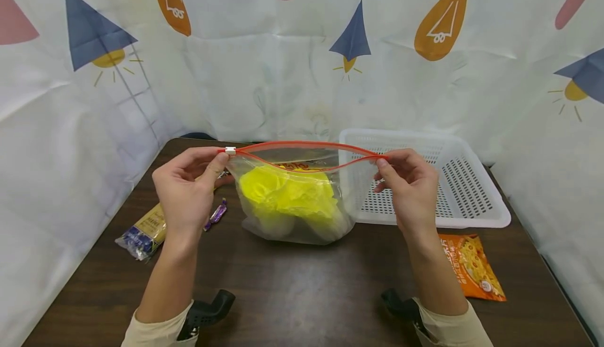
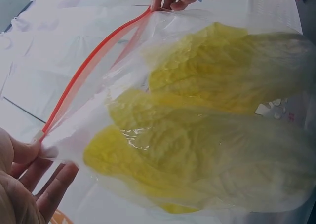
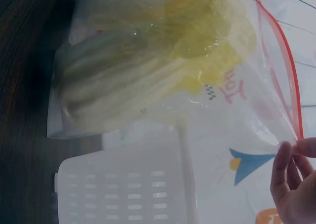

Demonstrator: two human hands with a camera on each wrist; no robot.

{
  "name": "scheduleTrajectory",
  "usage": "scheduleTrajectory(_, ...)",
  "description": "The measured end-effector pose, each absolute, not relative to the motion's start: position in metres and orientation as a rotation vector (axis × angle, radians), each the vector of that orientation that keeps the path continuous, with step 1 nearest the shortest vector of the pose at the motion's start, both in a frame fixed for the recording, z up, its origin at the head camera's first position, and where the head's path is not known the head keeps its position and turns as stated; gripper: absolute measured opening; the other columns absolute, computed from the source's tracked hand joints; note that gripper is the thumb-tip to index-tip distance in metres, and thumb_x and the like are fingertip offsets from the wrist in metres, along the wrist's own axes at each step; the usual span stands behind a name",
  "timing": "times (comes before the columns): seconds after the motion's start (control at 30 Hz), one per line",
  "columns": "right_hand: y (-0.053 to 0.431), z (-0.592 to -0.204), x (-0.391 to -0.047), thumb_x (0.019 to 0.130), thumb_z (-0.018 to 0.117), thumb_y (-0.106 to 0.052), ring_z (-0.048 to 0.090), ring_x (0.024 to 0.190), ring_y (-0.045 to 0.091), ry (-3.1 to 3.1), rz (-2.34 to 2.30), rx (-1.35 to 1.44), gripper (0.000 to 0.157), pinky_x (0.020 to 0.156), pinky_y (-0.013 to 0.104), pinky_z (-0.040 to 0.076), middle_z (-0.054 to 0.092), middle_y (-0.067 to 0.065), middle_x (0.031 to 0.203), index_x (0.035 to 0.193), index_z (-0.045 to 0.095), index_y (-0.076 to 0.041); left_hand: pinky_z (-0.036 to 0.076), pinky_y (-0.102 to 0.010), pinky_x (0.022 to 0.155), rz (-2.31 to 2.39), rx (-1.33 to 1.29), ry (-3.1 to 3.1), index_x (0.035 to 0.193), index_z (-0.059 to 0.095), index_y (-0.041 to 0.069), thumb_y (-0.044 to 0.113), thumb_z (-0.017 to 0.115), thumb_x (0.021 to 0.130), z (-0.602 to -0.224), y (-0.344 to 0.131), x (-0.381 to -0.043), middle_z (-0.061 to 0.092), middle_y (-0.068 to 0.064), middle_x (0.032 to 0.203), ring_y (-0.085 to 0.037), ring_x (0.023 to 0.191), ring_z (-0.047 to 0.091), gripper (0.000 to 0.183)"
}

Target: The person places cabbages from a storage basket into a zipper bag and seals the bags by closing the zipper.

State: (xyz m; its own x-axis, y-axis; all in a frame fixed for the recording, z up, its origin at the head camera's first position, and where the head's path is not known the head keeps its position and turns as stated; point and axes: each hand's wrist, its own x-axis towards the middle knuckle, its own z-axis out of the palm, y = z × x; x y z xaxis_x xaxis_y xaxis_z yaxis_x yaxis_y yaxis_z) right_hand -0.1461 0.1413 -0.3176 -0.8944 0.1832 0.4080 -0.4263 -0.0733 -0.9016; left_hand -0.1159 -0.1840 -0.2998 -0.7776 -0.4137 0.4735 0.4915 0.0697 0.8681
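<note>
A clear zip bag (image 1: 346, 205) with a red zip edge and a white slider (image 1: 230, 151) holds what look like napa cabbages (image 1: 283, 192), yellow-leaved with pale stems. At the left end of the zip, my left hand (image 1: 186, 190) pinches the edge beside the slider. My right hand (image 1: 410, 184) pinches the opposite end between thumb and fingers. Stretched between both hands, the bag's mouth gapes in the middle. The right wrist view shows ribbed white stems (image 3: 113, 91) toward the bag's bottom and red print on the plastic.
Behind and right of the bag stands a white perforated basket (image 1: 491, 208). An orange snack packet (image 1: 476, 268) lies near the right forearm. A yellow and blue package (image 1: 143, 234) and a purple wrapped candy (image 1: 217, 215) lie left on the dark table (image 1: 302, 294).
</note>
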Motion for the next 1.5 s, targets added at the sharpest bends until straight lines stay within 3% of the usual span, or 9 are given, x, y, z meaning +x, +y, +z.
scheduleTrajectory(0.17, 0.137, -0.315, -0.142, 0.093, 0.068, 0.003, 0.066, 0.087, 0.019, -1.863, 1.746, 0.271, 0.014, 0.075, 0.025, 0.057, 0.072, 0.007, 0.095, 0.107, 0.07, 0.006, 0.062, -0.031, 0.058, -1.811, -0.117, -1.684, 0.097, 0.077, -0.012, -0.001, 0.082, 0.086, -0.302, -0.183, -0.118, 0.079, -0.003, 0.087, -0.018, 0.071, 0.077, 0.016)
scheduleTrajectory(0.27, 0.128, -0.312, -0.138, 0.091, 0.068, 0.005, 0.066, 0.097, 0.022, -1.805, 1.6, 0.363, 0.017, 0.088, 0.028, 0.055, 0.073, 0.011, 0.102, 0.108, 0.071, 0.005, 0.062, -0.031, 0.058, -1.815, -0.13, -1.676, 0.097, 0.077, -0.012, -0.004, 0.081, 0.086, -0.303, -0.183, -0.119, 0.08, -0.002, 0.087, -0.018, 0.072, 0.077, 0.014)
scheduleTrajectory(0.4, 0.113, -0.308, -0.134, 0.089, 0.069, 0.002, 0.064, 0.1, 0.028, -1.781, 1.414, 0.507, 0.019, 0.094, 0.032, 0.051, 0.073, 0.016, 0.105, 0.108, 0.073, 0.003, 0.062, -0.03, 0.057, -1.8, -0.122, -1.689, 0.098, 0.077, -0.011, -0.003, 0.079, 0.088, -0.302, -0.182, -0.118, 0.08, -0.002, 0.089, -0.017, 0.073, 0.077, 0.013)
scheduleTrajectory(0.9, 0.043, -0.274, -0.146, 0.096, 0.073, -0.015, 0.064, 0.113, 0.022, -2.156, 1.062, 0.996, 0.024, 0.097, 0.038, 0.053, 0.075, 0.005, 0.116, 0.119, 0.074, -0.008, 0.062, -0.03, 0.058, -1.811, -0.184, -1.658, 0.098, 0.077, -0.012, -0.003, 0.078, 0.089, -0.304, -0.179, -0.119, 0.08, -0.006, 0.09, -0.018, 0.073, 0.077, 0.013)
scheduleTrajectory(1.5, -0.004, -0.264, -0.162, 0.095, 0.077, -0.016, 0.071, 0.099, 0.013, -2.235, 1.143, 1.205, 0.016, 0.09, 0.018, 0.054, 0.077, 0.002, 0.104, 0.108, 0.077, -0.007, 0.063, -0.029, 0.061, -1.818, -0.269, -1.635, 0.097, 0.077, -0.013, -0.005, 0.078, 0.088, -0.306, -0.177, -0.118, 0.08, -0.008, 0.087, -0.018, 0.075, 0.077, 0.013)
